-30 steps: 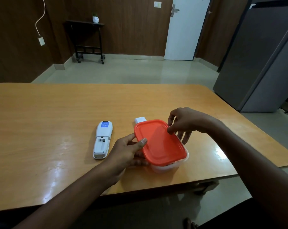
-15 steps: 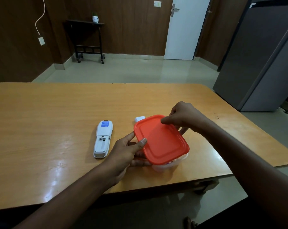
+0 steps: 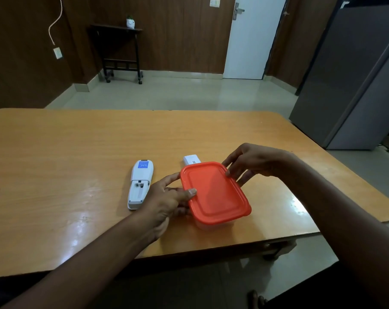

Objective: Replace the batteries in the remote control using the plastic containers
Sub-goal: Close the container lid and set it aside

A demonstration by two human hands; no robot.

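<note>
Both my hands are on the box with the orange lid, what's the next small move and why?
Probably peel up the far corner of the orange lid with the right hand while the left hand steadies the container. The lid covers it, the right thumb rests on that corner, and the remote lies with its battery bay open.

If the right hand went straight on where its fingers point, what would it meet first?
The orange lid: the right hand seems to pinch its far edge, pointing left across it; depth is unclear.
</note>
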